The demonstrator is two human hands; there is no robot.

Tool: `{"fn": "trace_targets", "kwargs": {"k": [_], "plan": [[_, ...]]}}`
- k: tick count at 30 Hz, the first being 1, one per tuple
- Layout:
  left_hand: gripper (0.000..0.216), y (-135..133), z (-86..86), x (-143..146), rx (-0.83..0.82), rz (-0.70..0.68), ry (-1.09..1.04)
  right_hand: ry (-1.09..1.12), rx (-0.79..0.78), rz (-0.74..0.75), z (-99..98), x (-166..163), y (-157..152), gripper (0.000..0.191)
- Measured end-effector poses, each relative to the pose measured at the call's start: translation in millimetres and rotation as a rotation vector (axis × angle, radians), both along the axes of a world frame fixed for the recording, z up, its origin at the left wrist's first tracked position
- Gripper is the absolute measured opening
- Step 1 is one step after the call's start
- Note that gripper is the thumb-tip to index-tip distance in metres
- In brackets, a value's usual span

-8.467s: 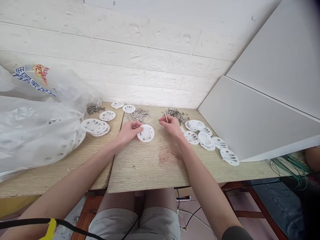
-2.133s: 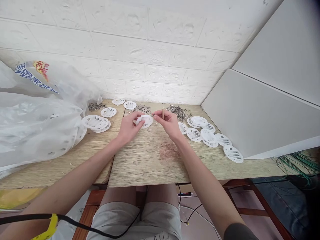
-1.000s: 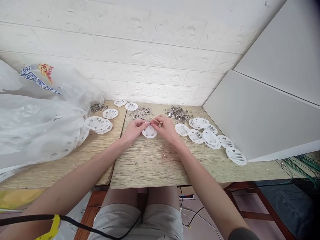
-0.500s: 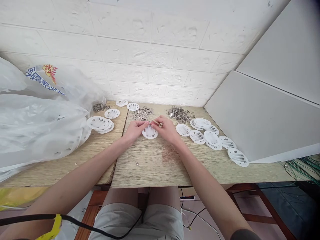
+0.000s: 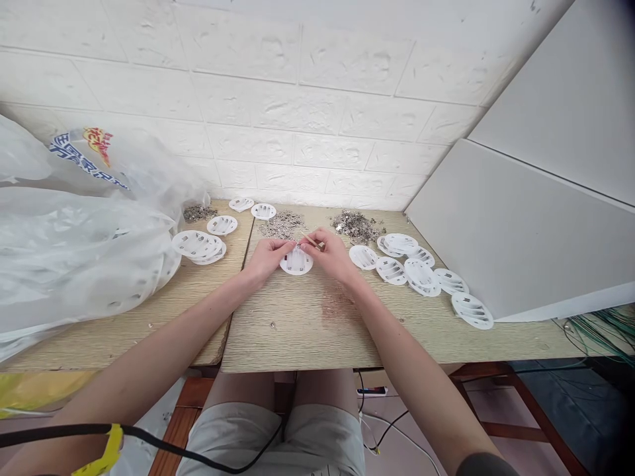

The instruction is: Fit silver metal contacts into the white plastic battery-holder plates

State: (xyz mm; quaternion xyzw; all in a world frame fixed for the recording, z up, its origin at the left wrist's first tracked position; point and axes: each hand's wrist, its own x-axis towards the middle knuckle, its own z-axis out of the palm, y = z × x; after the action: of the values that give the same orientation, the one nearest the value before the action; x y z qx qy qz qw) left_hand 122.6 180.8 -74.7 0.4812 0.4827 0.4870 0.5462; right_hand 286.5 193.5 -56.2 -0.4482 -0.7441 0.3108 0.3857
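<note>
Pinching the white disc (image 5: 296,263), my left hand (image 5: 268,260) now meets my right hand (image 5: 331,254), stick (image 5: 308,238) grasped, at the disc's far edge, so both work there.

Disc (image 5: 296,263) before parts piles (image 5: 358,227), bag (image 5: 84,258) left, panel (image 5: 516,238) right

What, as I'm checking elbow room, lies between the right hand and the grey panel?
In the head view, slotted white round plates, some overlapping, lie on the tabletop between the right hand and the grey panel.
</note>
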Motion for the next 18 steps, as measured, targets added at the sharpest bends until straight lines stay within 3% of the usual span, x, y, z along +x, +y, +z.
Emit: {"fn": "trace_targets", "kwargs": {"k": [6, 9, 14, 18], "plan": [[0.041, 0, 0.3, 0, -0.001, -0.011, -0.004, -0.011, -0.02, 0.028, 0.2, 0, 0, 0.01], [0.046, -1, 1.3, 0, 0.005, -0.034, -0.002, 0.059, -0.109, 0.045, -2.1, 1, 1, 0.008], [0.042, -2, 3.1, 0, 0.013, -0.035, 0.035, 0.243, -0.308, 0.088, -7.7, 1, 3, 0.022], [0.036, -2, 0.6, 1, 0.05, -0.061, 0.078, 0.345, -0.38, 0.057, -11.4, -1, 5, 0.031]]}}
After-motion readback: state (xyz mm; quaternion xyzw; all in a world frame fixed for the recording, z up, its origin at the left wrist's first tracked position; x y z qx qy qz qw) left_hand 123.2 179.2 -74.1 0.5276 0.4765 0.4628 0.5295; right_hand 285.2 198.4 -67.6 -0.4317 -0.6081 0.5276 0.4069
